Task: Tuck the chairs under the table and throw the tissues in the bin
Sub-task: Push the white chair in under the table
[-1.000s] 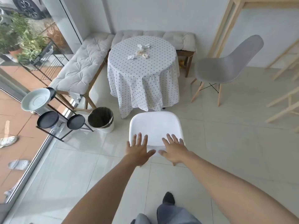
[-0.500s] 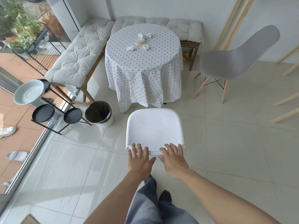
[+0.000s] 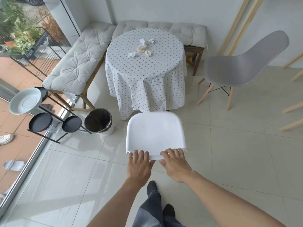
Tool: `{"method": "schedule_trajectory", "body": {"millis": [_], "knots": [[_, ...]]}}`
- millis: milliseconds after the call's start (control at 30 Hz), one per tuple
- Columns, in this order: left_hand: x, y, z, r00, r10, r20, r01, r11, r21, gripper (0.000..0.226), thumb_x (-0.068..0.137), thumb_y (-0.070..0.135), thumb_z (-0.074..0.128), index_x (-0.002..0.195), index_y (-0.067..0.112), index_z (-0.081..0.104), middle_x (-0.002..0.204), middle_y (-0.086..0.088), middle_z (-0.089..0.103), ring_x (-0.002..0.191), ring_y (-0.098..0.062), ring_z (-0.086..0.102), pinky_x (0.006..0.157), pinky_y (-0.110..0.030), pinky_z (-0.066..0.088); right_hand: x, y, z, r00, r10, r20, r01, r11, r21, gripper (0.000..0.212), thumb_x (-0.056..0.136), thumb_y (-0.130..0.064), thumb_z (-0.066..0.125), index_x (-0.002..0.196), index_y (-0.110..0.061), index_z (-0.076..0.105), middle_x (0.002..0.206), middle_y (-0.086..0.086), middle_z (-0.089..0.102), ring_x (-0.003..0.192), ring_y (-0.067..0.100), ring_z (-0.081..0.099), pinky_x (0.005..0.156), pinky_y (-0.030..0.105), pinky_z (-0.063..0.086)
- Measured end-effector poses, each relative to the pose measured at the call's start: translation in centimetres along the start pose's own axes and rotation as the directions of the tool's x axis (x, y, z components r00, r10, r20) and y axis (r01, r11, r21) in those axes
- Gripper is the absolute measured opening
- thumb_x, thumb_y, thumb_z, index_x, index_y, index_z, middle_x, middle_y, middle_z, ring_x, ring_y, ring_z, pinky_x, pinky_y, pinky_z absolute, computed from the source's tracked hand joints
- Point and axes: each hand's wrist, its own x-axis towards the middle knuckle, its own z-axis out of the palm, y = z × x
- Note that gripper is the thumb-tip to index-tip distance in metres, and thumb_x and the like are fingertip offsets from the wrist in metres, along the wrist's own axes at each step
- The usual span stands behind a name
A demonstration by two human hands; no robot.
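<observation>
I have both hands on the near edge of the white chair [image 3: 155, 133]: left hand [image 3: 139, 167] and right hand [image 3: 176, 166] each hold a narrow grip, fingers curled over the rim. The chair's far edge meets the cloth of the desk [image 3: 146, 66]. Tissues [image 3: 144, 47] lie on top; the bin [image 3: 99, 121] stands just left. Risk: an uneven push skews the chair or drags the cloth, spilling tissues. The grey chair [image 3: 242, 63] stands well apart.

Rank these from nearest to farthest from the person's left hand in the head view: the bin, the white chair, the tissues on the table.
1. white chair: under the left hand, fingers on its near edge.
2. bin: on the floor, forward-left.
3. tissues: farthest, on the table top.
</observation>
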Motion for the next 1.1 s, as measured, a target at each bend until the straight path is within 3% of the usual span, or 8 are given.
{"method": "schedule_trajectory", "body": {"millis": [333,933,1100], "knots": [[6.7,-3.2,-2.3,0.999,-0.021,-0.026,0.021,1.000,-0.014,0.062,0.104,0.054,0.008,0.133,0.014,0.046,0.132,-0.007,0.053,0.131,-0.037,0.042,0.118,-0.053,0.024,7.7,0.5,-2.3,1.000,0.008,0.017,-0.008,1.000,-0.011,0.040,0.103,-0.049,0.024,0.131,-0.027,0.042,0.128,-0.001,0.050,0.112,0.029,0.045,0.108,0.046,0.028],[21.4,-11.2,-7.0,0.999,0.007,-0.038,-0.008,0.999,-0.035,0.058,0.106,0.055,0.018,0.137,0.014,0.045,0.136,-0.007,0.051,0.135,-0.035,0.039,0.119,-0.052,0.023,23.5,0.6,-7.4,0.998,0.049,0.033,-0.050,0.999,0.007,0.041,0.104,-0.047,0.026,0.135,-0.025,0.042,0.132,0.000,0.049,0.120,0.029,0.044,0.115,0.048,0.021],[25.6,-12.9,-8.0,1.000,-0.005,-0.025,0.003,0.997,-0.079,0.057,0.106,0.055,0.022,0.140,0.014,0.042,0.146,-0.009,0.043,0.144,-0.036,0.029,0.121,-0.054,0.019,27.7,0.7,-8.4,0.995,0.089,0.051,-0.090,0.996,0.020,0.042,0.105,-0.048,0.025,0.137,-0.025,0.040,0.136,0.001,0.046,0.129,0.031,0.040,0.122,0.053,0.010]]}}
